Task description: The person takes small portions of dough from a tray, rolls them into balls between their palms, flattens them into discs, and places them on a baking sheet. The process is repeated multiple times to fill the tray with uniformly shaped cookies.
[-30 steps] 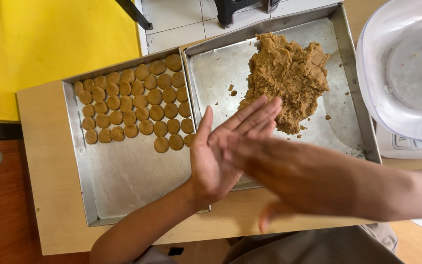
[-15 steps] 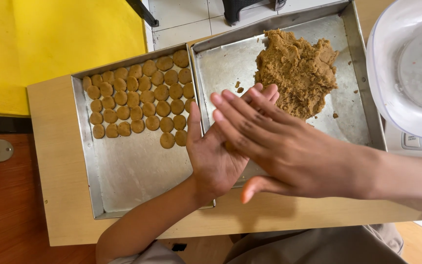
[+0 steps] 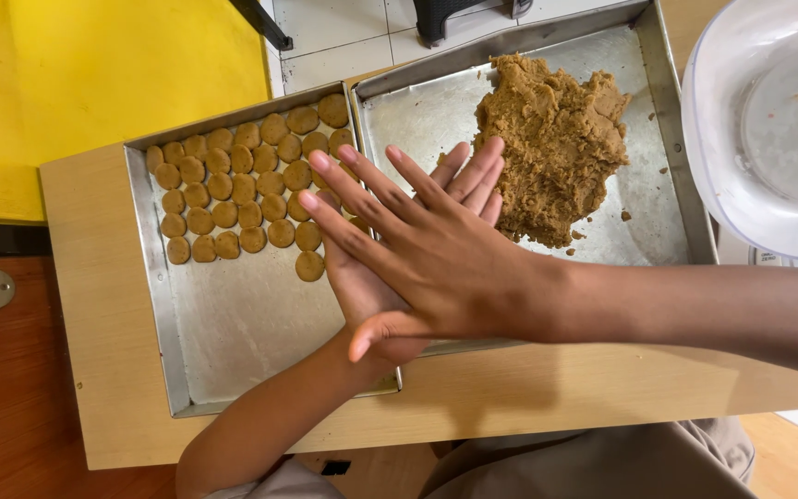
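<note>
hands: right hand (image 3: 436, 263) lies flat across the left hand (image 3: 371, 296), palms pressed together with fingers spread, so neither is gripping anything you can see. If there's a bit of dough between the palms, can't tell, it's hidden.
where: centre of the frame, hovering over the seam where the two trays meet.
dough: big lumpy brown dough pile (image 3: 556, 148) in the upper right tray (image 3: 417, 115), just beside the fingertips.
discs: rows of small flat round dough discs (image 3: 242, 189) packed in the upper part of the left tray (image 3: 242, 323), lower part bare metal.
other stuff: white plastic bowl (image 3: 768, 139) at far right, wooden table (image 3: 94, 305) underneath, yellow surface (image 3: 94, 74) upper left.
</note>
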